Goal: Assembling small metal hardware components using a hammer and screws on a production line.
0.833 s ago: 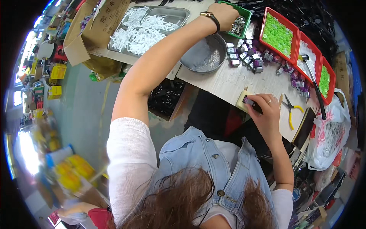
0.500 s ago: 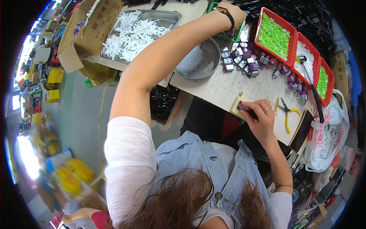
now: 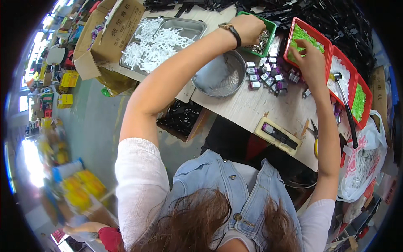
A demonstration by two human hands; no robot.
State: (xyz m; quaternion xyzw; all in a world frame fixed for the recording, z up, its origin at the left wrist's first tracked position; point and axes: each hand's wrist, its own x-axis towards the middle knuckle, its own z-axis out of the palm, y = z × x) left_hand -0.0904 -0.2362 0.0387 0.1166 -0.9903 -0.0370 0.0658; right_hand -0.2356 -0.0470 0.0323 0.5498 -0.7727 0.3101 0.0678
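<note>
My left hand (image 3: 248,29) reaches over a green basket (image 3: 275,30) of small shiny metal pieces; its fingers are bent down and drawn together, and whatever they hold is hidden. My right hand (image 3: 310,58) is at a red tray (image 3: 293,26) of bright green plastic pieces (image 3: 303,34), thumb and forefinger apart, its fingertips among the pieces. Close to the table's front edge lies a cream-coloured holder block (image 3: 259,132). In it sits a long black part (image 3: 283,136) with a small purple-ended motor (image 3: 268,128) at its left end. Neither hand touches the block.
Loose small motors (image 3: 265,77) lie mid-table beside a round metal bowl (image 3: 198,86). A steel tray of white plastic parts (image 3: 157,50) and a cardboard box (image 3: 113,42) stand left. Rightward are a black-handled hammer (image 3: 348,111), pliers (image 3: 315,140) and a plastic bag (image 3: 361,168).
My right hand has left the motor in the cream block and moved up to the green pieces, uncovering the black part. My left hand has shifted slightly left and down over the green basket.
</note>
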